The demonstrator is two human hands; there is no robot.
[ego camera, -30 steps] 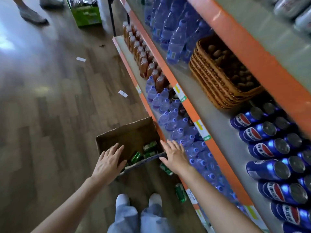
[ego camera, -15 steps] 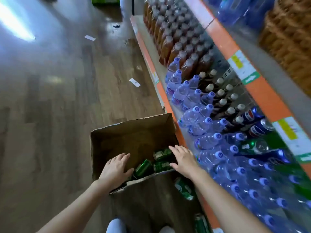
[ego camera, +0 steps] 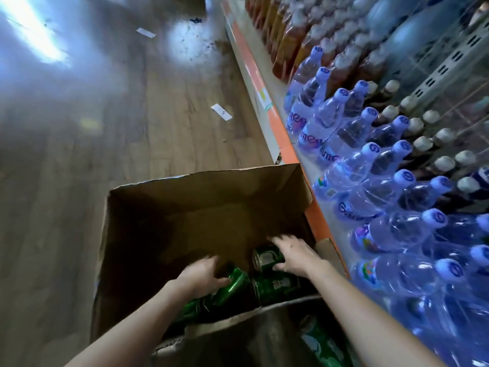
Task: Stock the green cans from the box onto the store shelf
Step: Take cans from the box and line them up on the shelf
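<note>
A brown cardboard box (ego camera: 201, 178) stands open on the floor against the low shelf's orange edge (ego camera: 285, 144). Several green cans lie on their sides at the near end of the box. My left hand (ego camera: 201, 276) is inside the box, its fingers and thumb curled round one lying green can (ego camera: 235, 283). My right hand (ego camera: 293, 254) grips another green can (ego camera: 264, 256) from the right, fingers above it and thumb below. A third can (ego camera: 275, 287) lies untouched between my wrists. More green cans (ego camera: 322, 343) lie outside the box near the shelf; the view is motion-blurred.
Shrink-wrapped water bottles (ego camera: 370, 181) fill the low shelf right of the box, with amber drink bottles (ego camera: 291, 41) further along. Paper scraps (ego camera: 221, 112) lie on the wooden floor left of the shelf. The far half of the box holds no cans.
Both hands went from the box's near rim down inside it and closed on cans. The view dropped lower and closer to the box.
</note>
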